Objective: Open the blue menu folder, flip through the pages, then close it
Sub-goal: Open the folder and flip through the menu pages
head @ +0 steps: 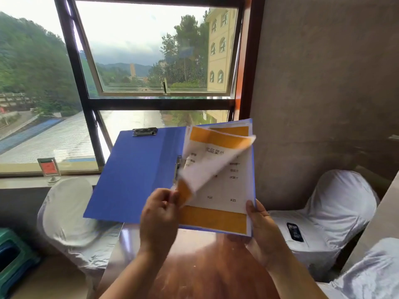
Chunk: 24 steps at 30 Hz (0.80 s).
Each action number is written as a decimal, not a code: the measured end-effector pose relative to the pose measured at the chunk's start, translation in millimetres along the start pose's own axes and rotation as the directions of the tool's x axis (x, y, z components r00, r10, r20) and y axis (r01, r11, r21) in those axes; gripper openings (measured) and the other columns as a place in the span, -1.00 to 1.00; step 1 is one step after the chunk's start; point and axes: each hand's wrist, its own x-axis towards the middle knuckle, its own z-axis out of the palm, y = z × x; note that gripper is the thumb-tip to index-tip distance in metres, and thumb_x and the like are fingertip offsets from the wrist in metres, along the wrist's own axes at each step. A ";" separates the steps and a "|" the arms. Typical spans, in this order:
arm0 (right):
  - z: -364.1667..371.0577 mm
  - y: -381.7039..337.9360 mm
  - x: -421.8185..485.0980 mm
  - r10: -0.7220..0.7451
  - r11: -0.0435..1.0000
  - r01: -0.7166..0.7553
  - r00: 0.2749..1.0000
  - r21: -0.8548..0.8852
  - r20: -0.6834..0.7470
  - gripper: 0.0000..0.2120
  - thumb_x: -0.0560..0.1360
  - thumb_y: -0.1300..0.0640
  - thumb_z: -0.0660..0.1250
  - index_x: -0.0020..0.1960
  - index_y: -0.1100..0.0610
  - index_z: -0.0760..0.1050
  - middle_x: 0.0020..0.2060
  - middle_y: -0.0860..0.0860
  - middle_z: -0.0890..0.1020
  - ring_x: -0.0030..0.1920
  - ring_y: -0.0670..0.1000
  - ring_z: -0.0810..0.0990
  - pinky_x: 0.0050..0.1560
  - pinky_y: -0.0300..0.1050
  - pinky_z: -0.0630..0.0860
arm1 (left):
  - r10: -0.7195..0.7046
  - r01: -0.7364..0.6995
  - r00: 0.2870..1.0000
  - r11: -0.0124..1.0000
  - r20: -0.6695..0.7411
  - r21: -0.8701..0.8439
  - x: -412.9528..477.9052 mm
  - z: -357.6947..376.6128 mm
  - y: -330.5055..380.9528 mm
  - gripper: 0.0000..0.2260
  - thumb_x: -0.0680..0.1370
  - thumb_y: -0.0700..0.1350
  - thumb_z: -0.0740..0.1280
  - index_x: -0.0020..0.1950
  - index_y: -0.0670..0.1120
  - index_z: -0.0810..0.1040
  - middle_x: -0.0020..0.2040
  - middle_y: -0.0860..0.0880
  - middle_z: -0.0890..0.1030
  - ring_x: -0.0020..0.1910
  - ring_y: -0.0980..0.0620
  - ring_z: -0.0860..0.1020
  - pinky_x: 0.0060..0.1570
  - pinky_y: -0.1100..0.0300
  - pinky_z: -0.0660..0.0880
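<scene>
The blue menu folder (133,173) is open and held up above a brown table (200,268). Its left cover is bare blue with a metal clip (145,132) at the top. White pages with orange bands (216,221) lie on the right half. My left hand (159,219) pinches the lower corner of one page (207,162), which curls up and leftward, blurred. My right hand (262,229) grips the folder's lower right edge, thumb on the page.
Chairs in white covers stand left (64,212) and right (328,212) of the table; a dark phone (295,231) lies on the right one. A small red sign stand (49,168) sits on the windowsill. A green stool (13,255) is at far left. A wall is to the right.
</scene>
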 end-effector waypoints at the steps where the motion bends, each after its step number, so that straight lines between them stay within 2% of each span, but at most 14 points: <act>1: -3.9 -2.8 1.0 -0.015 1.000 0.015 1.000 0.007 -0.003 -0.69 0.63 -0.05 0.35 0.28 0.05 0.67 0.12 0.26 0.76 -0.07 0.28 0.79 -0.32 0.23 0.73 | -0.174 0.163 0.984 0.967 -0.039 -0.197 5.3 -4.5 -4.3 -0.78 0.66 -0.11 0.30 -0.20 -0.02 0.53 -0.30 0.01 0.58 -0.35 0.08 0.49 -0.31 0.19 0.38; 3: -10.3 -8.0 3.5 -0.033 0.999 0.033 0.999 0.017 -0.004 -0.72 0.63 -0.04 0.33 0.25 0.02 0.70 0.18 0.25 0.76 -0.01 0.29 0.79 -0.18 0.35 0.74 | -0.462 0.389 0.887 0.781 -0.032 -0.489 15.5 -13.7 -12.1 -0.73 0.67 -0.22 0.20 -0.22 -0.04 0.48 -0.34 -0.06 0.51 -0.41 0.05 0.44 -0.35 0.12 0.40; 5: -13.1 -12.9 5.5 -0.046 0.999 0.046 0.999 0.013 -0.003 -0.73 0.63 -0.04 0.32 0.22 -0.02 0.73 0.18 0.23 0.77 0.02 0.28 0.80 -0.11 0.37 0.73 | -0.613 0.516 0.789 0.627 0.039 -0.584 19.7 -20.6 -19.6 -0.74 0.63 -0.31 0.14 -0.20 -0.08 0.46 -0.31 -0.11 0.48 -0.37 0.00 0.44 -0.36 0.15 0.42; 6: -13.2 -14.6 6.5 -0.045 0.999 0.045 0.999 0.012 0.000 -0.73 0.63 -0.04 0.32 0.21 -0.03 0.73 0.18 0.22 0.77 0.03 0.28 0.80 -0.11 0.36 0.73 | -0.649 0.553 0.759 0.594 0.060 -0.584 19.3 -22.8 -23.0 -0.74 0.60 -0.34 0.13 -0.19 -0.09 0.47 -0.29 -0.12 0.50 -0.35 -0.03 0.46 -0.33 0.13 0.43; 9: -10.8 -19.3 7.2 -0.033 0.999 0.033 0.999 0.013 -0.011 -0.73 0.62 -0.04 0.33 0.21 -0.04 0.74 0.19 0.21 0.77 0.06 0.27 0.80 -0.19 0.28 0.77 | -0.683 0.579 0.730 0.586 0.040 -0.567 13.0 -25.1 -29.3 -0.69 0.57 -0.39 0.10 -0.15 -0.08 0.54 -0.24 -0.12 0.57 -0.32 -0.04 0.50 -0.29 0.10 0.45; 11: -9.6 -20.7 6.9 -0.031 1.000 0.031 1.000 0.001 -0.005 -0.71 0.62 -0.05 0.32 0.24 -0.04 0.73 0.22 0.21 0.76 0.09 0.29 0.79 -0.21 0.28 0.77 | -0.686 0.582 0.727 0.622 -0.007 -0.524 10.5 -26.2 -31.0 -0.76 0.59 -0.31 0.12 -0.13 -0.10 0.53 -0.23 -0.14 0.56 -0.38 -0.04 0.47 -0.33 0.08 0.43; 13: -8.0 -21.9 6.0 -0.029 1.000 0.029 1.000 -0.007 0.003 -0.70 0.62 -0.06 0.32 0.26 -0.05 0.71 0.24 0.22 0.75 0.11 0.31 0.78 -0.18 0.32 0.76 | -0.666 0.557 0.738 0.690 -0.105 -0.461 8.6 -27.3 -30.7 -0.82 0.65 -0.15 0.16 -0.11 -0.07 0.48 -0.22 -0.12 0.52 -0.34 -0.10 0.47 -0.25 0.01 0.43; 15: -7.1 -22.7 4.5 -0.025 1.000 0.025 1.000 -0.009 0.005 -0.70 0.63 -0.06 0.31 0.26 -0.05 0.71 0.24 0.21 0.75 0.12 0.31 0.78 -0.15 0.33 0.75 | -0.538 0.443 0.796 0.830 -0.277 -0.338 3.7 -30.0 -25.4 -0.77 0.68 0.00 0.18 -0.10 -0.07 0.44 -0.23 -0.06 0.51 -0.19 -0.11 0.51 -0.10 0.01 0.40; 17: -6.4 -22.5 3.1 -0.015 1.000 0.015 1.000 -0.009 0.001 -0.70 0.65 -0.05 0.29 0.27 -0.07 0.71 0.23 0.20 0.75 0.12 0.31 0.77 -0.14 0.32 0.77 | -0.218 0.169 0.907 0.972 -0.361 -0.163 -5.5 -32.7 -12.3 -0.76 0.66 0.11 0.19 -0.12 0.01 0.38 -0.29 0.04 0.49 -0.24 0.12 0.52 -0.19 0.10 0.38; 19: -5.1 -19.7 2.5 -0.003 1.000 0.003 1.000 0.007 0.005 -0.71 0.67 -0.03 0.27 0.27 -0.07 0.71 0.23 0.20 0.75 0.12 0.32 0.77 -0.17 0.30 0.77 | 0.154 -0.139 0.963 0.987 -0.222 0.079 -10.2 -31.2 4.4 -0.75 0.62 0.18 0.25 -0.16 0.08 0.36 -0.34 0.08 0.48 -0.27 0.19 0.53 -0.28 0.27 0.39; 21: -0.7 -15.1 2.7 0.006 1.000 -0.006 1.000 0.019 0.006 -0.71 0.67 -0.04 0.29 0.27 -0.05 0.71 0.23 0.21 0.75 0.12 0.32 0.77 -0.15 0.31 0.77 | 0.433 -0.433 0.900 0.874 0.050 0.222 -11.7 -21.1 17.6 -0.76 0.60 0.21 0.32 -0.12 0.08 0.48 -0.25 0.09 0.53 -0.24 0.13 0.52 -0.24 0.17 0.48; 22: 2.1 -12.3 3.3 0.009 1.000 -0.009 1.000 0.020 0.008 -0.72 0.67 -0.05 0.31 0.28 -0.04 0.71 0.24 0.22 0.75 0.12 0.32 0.77 -0.13 0.32 0.77 | 0.498 -0.529 0.848 0.805 0.180 0.269 -11.9 -13.6 22.8 -0.75 0.58 0.25 0.34 -0.04 0.08 0.56 -0.14 0.08 0.58 -0.14 0.06 0.55 -0.14 0.10 0.52; 23: 5.0 -10.1 3.6 0.010 1.000 -0.010 1.000 0.021 0.014 -0.72 0.68 -0.06 0.32 0.29 -0.03 0.70 0.24 0.23 0.74 0.11 0.32 0.77 -0.11 0.31 0.76 | 0.495 -0.566 0.823 0.756 0.278 0.330 -11.8 -6.3 28.4 -0.65 0.55 0.31 0.35 0.07 0.06 0.61 -0.04 0.05 0.60 -0.04 -0.02 0.57 -0.03 0.05 0.55; 24: 8.0 -8.3 3.9 0.011 1.000 -0.012 1.000 0.021 0.026 -0.72 0.68 -0.07 0.33 0.31 -0.02 0.68 0.24 0.24 0.73 0.09 0.32 0.77 -0.11 0.30 0.75 | 0.440 -0.549 0.832 0.739 0.338 0.391 -11.8 0.1 32.3 -0.54 0.51 0.38 0.33 0.17 0.06 0.62 0.05 0.05 0.60 0.05 -0.06 0.57 0.06 0.01 0.56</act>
